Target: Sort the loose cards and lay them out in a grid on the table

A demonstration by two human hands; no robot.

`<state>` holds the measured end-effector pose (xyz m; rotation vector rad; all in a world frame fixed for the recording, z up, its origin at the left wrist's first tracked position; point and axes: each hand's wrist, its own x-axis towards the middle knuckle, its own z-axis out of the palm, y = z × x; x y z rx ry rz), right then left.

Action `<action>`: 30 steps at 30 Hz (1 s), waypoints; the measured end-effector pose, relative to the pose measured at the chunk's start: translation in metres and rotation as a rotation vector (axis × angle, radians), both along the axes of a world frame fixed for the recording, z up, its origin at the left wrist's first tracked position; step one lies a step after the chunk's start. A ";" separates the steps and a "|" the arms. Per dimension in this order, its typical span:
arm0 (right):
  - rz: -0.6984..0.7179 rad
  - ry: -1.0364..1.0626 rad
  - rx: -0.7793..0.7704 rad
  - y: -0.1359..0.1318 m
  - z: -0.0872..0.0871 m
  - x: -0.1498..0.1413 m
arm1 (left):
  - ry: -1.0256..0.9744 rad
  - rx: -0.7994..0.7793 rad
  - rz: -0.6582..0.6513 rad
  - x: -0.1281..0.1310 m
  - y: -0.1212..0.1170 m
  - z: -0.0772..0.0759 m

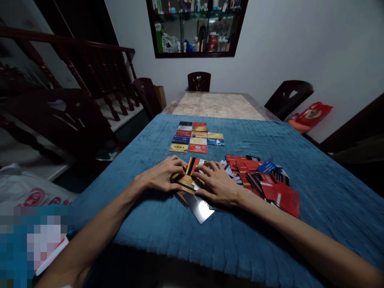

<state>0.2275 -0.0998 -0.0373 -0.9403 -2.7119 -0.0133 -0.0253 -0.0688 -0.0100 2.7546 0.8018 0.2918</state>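
Note:
My left hand [164,175] is closed around the edge of some cards, with its thumb and curled fingers at a gold card [187,182]. Lying over the right side of the same heap, my right hand [218,183] has its fingers spread and touches the cards below, partly covering a white one. A card with orange, black and yellow stripes [192,165] shows between the hands. Below them a shiny silver card [201,210] sticks out toward me. How many cards lie under my palms is hidden.
Beyond my hands, several cards [198,141] lie face up in neat columns. A loose heap of mostly red cards [270,184] spreads to the right. A blue cloth [135,144] covers the near table; dark chairs [199,82] stand around it.

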 end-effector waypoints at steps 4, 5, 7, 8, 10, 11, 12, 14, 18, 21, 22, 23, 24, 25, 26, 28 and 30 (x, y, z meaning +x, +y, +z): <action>0.063 0.023 0.000 -0.002 -0.001 -0.004 | 0.007 -0.012 -0.016 0.000 0.000 0.001; 0.067 0.025 -0.002 -0.002 -0.001 -0.004 | 0.010 -0.019 -0.020 0.000 0.000 0.001; 0.066 0.030 -0.010 -0.003 -0.002 -0.006 | 0.016 -0.032 -0.024 0.000 0.001 0.001; 0.063 0.034 -0.014 -0.003 -0.002 -0.006 | 0.019 -0.040 -0.025 0.000 0.001 0.002; 0.059 0.041 -0.019 -0.002 -0.003 -0.007 | 0.019 -0.055 -0.028 0.000 0.001 0.002; 0.059 0.042 -0.021 -0.002 -0.003 -0.007 | 0.016 -0.061 -0.028 0.000 0.002 0.002; 0.059 0.041 -0.023 -0.001 -0.003 -0.007 | 0.012 -0.065 -0.028 0.000 0.002 0.003; 0.059 0.036 -0.027 -0.001 -0.003 -0.008 | 0.003 -0.069 -0.027 0.000 0.001 0.004; 0.060 0.037 -0.036 0.000 -0.003 -0.008 | 0.006 -0.068 -0.020 -0.001 0.000 0.006; 0.064 0.051 -0.041 0.000 -0.003 -0.008 | 0.010 -0.071 0.003 -0.004 0.000 0.007; 0.065 0.057 -0.042 0.000 -0.003 -0.009 | 0.013 -0.075 0.013 -0.005 0.001 0.008; 0.066 0.062 -0.043 0.000 -0.003 -0.009 | 0.019 -0.081 0.024 -0.006 0.001 0.008; 0.067 0.068 -0.044 0.000 -0.003 -0.009 | 0.026 -0.090 0.034 -0.007 0.001 0.009; 0.067 0.075 -0.044 0.000 -0.002 -0.009 | 0.032 -0.099 0.043 -0.008 0.001 0.010; 0.070 0.082 -0.042 0.000 -0.002 -0.010 | 0.036 -0.109 0.049 -0.009 0.002 0.011; 0.082 0.099 -0.039 0.000 -0.002 -0.011 | 0.041 -0.123 0.051 -0.009 0.002 0.012; 0.102 0.117 -0.030 0.000 -0.003 -0.012 | 0.045 -0.126 0.042 -0.011 0.003 0.012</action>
